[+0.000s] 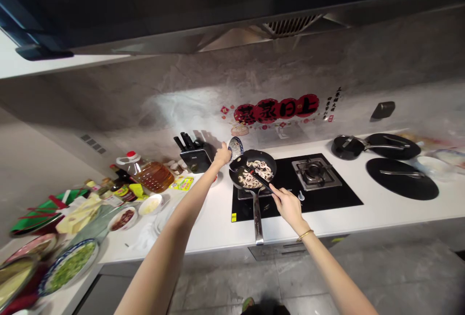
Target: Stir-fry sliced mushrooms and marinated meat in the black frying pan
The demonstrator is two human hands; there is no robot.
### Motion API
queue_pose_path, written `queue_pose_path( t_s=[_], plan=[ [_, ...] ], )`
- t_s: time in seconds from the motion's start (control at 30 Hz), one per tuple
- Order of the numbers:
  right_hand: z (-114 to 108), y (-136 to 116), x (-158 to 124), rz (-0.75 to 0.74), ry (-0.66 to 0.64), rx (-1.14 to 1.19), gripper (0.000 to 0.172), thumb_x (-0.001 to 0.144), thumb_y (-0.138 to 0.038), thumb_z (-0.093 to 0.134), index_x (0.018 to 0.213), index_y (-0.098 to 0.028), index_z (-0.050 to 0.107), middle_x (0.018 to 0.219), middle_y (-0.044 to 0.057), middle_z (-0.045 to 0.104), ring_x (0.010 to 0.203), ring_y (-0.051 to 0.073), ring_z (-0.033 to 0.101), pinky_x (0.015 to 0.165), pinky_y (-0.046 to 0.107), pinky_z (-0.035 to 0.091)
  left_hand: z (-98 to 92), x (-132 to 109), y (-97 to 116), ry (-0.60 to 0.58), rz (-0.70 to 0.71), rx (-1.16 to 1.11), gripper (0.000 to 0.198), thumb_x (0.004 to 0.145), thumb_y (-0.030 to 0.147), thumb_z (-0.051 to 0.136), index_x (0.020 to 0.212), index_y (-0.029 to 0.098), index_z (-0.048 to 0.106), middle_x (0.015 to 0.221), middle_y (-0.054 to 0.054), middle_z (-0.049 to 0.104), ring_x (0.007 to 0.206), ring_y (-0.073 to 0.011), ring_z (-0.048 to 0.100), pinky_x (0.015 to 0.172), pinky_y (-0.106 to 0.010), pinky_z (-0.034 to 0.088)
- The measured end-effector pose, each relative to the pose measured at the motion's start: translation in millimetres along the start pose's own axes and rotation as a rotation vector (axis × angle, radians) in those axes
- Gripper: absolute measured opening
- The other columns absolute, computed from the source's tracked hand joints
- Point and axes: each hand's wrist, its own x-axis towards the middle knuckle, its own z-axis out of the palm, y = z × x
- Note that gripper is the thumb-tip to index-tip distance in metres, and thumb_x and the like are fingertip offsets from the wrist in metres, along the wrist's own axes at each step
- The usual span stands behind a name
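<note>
A black frying pan (269,161) with sliced mushrooms (260,172) sits on the left burner of the black hob (327,198), its steel handle pointing toward me. My right hand (286,203) is closed on a black spatula (254,175) whose blade rests in the mushrooms. My left hand (222,154) reaches out to the pan's far left and grips a small blue-and-white bowl (236,146), tilted by the pan's rim. A gold bangle circles my right wrist.
A knife block (195,156) stands behind my left hand. An oil bottle (147,172), sauce packets, and several bowls and plates of ingredients crowd the left counter. The right burner (315,171) is bare. Two dark pans and lids (401,178) lie at the right. An extractor hood hangs overhead.
</note>
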Motion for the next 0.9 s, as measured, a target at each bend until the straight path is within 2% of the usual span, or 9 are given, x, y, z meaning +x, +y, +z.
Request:
queue_pose_path(
  t_s=[0.2,0.37,0.57,0.7,0.9],
  plan=[
    [2.3,12.3,-2.3,0.058,-0.029,-0.228,0.043,0.094,-0.019,0.035,0.133,-0.027,0.05,0.085,0.006,0.06,0.074,0.016,0.053,0.059,0.024,0.035,-0.1,-5.4,1.4,0.023,-0.017,0.009,0.061,0.087,0.026,0.035,0.143,0.011,0.018,0.121,-0.029,0.052,0.103,-0.034,0.061,0.083,-0.041,0.045],
    [6.4,3.5,4.5,0.02,-0.018,-0.227,0.044,0.095,-0.021,0.035,0.137,-0.028,0.044,0.088,0.005,0.06,0.076,0.015,0.053,0.061,0.024,0.035,1.1,-6.9,3.5,0.019,-0.019,-0.008,0.057,0.087,0.025,0.036,0.141,0.011,0.024,0.118,-0.028,0.055,0.107,-0.0343,0.059,0.086,-0.042,0.044],
    [2.2,1.4,5.5,0.044,-0.045,-0.304,0.047,0.09,-0.014,0.04,0.135,-0.027,0.047,0.087,0.007,0.06,0.074,0.016,0.051,0.056,0.025,0.032,-2.0,-6.4,-2.0,0.023,-0.055,-0.056,0.056,0.087,0.029,0.04,0.138,0.011,0.026,0.121,-0.029,0.053,0.104,-0.034,0.06,0.083,-0.041,0.046],
    [-0.6,-1.0,11.4,0.034,0.01,-0.336,0.051,0.089,-0.012,0.041,0.137,-0.028,0.043,0.089,0.007,0.059,0.076,0.016,0.05,0.056,0.025,0.033,-4.2,-3.7,-6.4,-0.008,-0.113,-0.116,0.047,0.087,0.029,0.041,0.13,0.01,0.034,0.117,-0.029,0.056,0.092,-0.032,0.065,0.071,-0.037,0.05],
    [12.5,-28.2,40.5,-0.007,0.063,-0.323,0.053,0.09,-0.013,0.04,0.14,-0.029,0.038,0.098,0.008,0.059,0.08,0.018,0.049,0.061,0.026,0.038,-7.3,0.2,-2.8,-0.106,-0.174,-0.204,0.045,0.086,0.031,0.045,0.124,0.008,0.037,0.103,-0.026,0.062,0.064,-0.0262,0.067,0.054,-0.032,0.049]
  ],
)
